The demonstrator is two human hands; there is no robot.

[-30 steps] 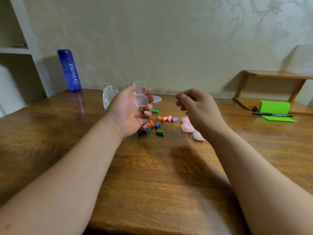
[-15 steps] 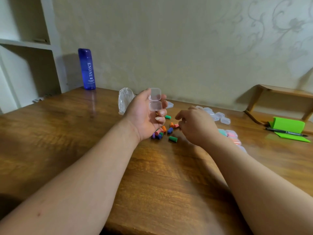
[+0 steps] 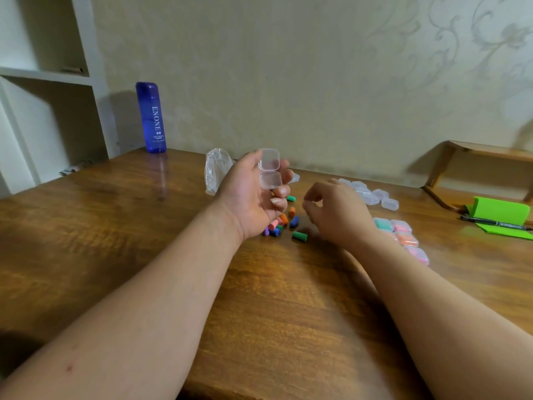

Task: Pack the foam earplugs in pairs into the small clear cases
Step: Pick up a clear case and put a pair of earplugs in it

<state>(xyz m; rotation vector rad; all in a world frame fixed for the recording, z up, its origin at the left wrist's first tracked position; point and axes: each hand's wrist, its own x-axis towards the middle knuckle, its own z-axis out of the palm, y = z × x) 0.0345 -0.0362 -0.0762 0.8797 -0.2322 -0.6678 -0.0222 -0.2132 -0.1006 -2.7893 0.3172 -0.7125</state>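
Note:
My left hand (image 3: 249,202) is raised above the wooden table (image 3: 115,226) and grips a small clear case (image 3: 269,168), hinged open and with nothing in it. Just below and right of that hand lies a pile of coloured foam earplugs (image 3: 284,223), with a green earplug (image 3: 300,235) a little apart. My right hand (image 3: 337,212) hovers low beside the pile, its fingers loosely curled; I see nothing between them. Several empty clear cases (image 3: 372,194) lie behind the right hand. Filled cases (image 3: 401,232) with coloured earplugs sit to its right, partly hidden by my forearm.
A crumpled clear plastic bag (image 3: 216,171) stands behind my left hand. A tall blue bottle (image 3: 151,118) is at the back left by white wall shelves (image 3: 49,73). At the right are a green stand (image 3: 500,212), a black pen (image 3: 496,223) and a low wooden rack (image 3: 476,153).
My right hand has dropped from beside the open case down toward the earplug pile. The view has swung, bringing the empty and filled cases into sight. My left hand keeps holding the case.

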